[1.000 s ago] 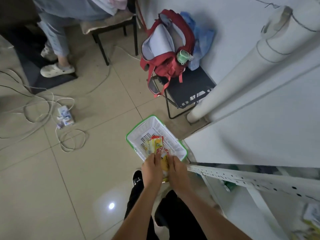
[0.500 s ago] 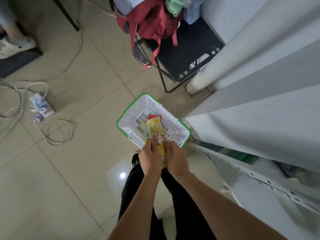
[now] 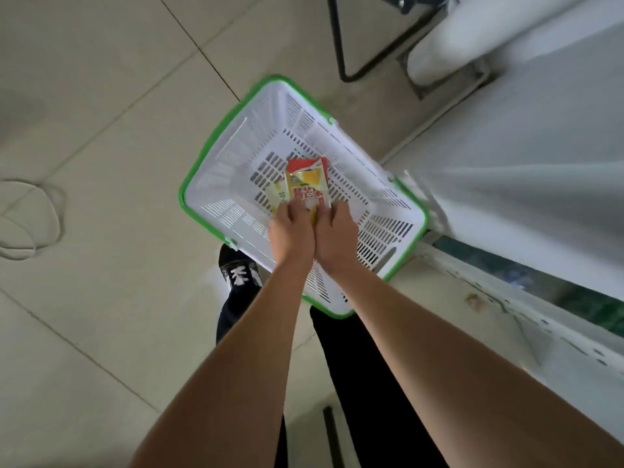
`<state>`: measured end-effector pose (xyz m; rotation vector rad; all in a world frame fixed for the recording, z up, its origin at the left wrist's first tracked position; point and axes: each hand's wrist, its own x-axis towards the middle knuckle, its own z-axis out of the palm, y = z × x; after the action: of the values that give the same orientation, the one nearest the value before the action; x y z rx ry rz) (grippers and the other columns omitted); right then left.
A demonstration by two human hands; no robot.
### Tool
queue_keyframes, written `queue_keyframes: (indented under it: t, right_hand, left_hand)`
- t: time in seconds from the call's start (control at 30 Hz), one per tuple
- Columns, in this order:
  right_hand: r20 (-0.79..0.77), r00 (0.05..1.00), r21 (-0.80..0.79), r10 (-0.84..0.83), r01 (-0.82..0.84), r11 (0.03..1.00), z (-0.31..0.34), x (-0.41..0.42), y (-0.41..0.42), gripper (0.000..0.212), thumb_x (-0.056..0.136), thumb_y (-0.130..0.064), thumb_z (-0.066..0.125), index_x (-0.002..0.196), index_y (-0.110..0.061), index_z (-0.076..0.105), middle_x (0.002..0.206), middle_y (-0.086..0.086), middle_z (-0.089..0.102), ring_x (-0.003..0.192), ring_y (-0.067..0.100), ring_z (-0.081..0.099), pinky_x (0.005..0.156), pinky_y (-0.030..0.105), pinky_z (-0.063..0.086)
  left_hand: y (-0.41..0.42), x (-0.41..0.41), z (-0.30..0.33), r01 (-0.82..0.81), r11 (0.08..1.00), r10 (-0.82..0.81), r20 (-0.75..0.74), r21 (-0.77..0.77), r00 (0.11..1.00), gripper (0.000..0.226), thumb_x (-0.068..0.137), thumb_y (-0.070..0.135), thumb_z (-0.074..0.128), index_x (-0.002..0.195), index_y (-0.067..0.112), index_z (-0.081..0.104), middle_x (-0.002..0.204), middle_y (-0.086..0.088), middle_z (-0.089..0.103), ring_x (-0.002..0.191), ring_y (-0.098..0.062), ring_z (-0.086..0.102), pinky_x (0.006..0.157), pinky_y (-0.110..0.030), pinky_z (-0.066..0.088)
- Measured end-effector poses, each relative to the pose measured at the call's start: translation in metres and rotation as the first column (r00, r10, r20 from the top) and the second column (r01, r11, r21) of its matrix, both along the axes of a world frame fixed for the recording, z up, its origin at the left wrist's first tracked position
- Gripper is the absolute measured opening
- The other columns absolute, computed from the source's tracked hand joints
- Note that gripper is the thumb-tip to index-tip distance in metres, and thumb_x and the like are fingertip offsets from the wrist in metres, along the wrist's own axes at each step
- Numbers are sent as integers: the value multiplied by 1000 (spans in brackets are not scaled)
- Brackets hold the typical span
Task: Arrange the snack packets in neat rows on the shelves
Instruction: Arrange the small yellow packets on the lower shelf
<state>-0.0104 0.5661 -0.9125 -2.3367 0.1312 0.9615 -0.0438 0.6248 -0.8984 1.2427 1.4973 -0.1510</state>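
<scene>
Yellow-and-red snack packets [image 3: 306, 184], at least two, are pinched together by curled fingers of the left hand [image 3: 291, 231] and right hand [image 3: 336, 236] over one green-rimmed white basket [image 3: 233, 157].

Place: a small shop or stockroom.
Signs: white shopping basket [image 3: 236, 143] with green rim on tiled floor [image 3: 101, 96]; perforated white shelving [image 3: 526, 319], right of frame.

A coiled white cable [image 3: 30, 219] is seen on the tiled floor [image 3: 101, 96] at the left edge, and a black chair frame [image 3: 364, 59] is seen at upper right.
</scene>
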Motion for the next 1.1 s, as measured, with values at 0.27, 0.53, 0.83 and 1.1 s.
queue_keyframes:
  t: [0.27,0.53,0.83,1.1]
  right_hand:
    - [-150,989,-19,1,-4,1000,-107,-9,-13,35,109,-38,42,137,-17,51,108,-4,65,86,11,64,67,25,50]
    - [55,909,-136,413,-403,905,-60,6,-46,68,111,-31,42,166,-10,9,173,8,17,158,20,19,129,34,14]
    - [164,821,-313,547,-483,818,52,55,-55,73,106,-55,41,163,-16,19,167,12,29,153,32,31,126,52,26]
    - [326,862,-376,387,-257,890,223,73,-72,79,100,-72,25,160,-21,22,166,10,31,152,30,32,125,50,27]
  left_hand:
    - [8,-20,-90,220,975,-220,-146,-13,965,50,109,42,46,153,18,42,144,-8,50,125,-21,50,95,-38,40]
    - [28,-44,-72,808,503,-742,-326,306,585,59,102,51,33,149,18,48,148,-9,51,140,-31,44,118,-50,32]
    - [43,28,28,923,176,-898,-329,342,293,65,105,59,28,159,24,35,166,-11,34,156,-31,25,128,-52,12]
    - [69,66,191,933,14,-939,-315,360,136,128,64,89,-34,167,30,15,176,-4,4,162,-20,-5,129,-46,-11]
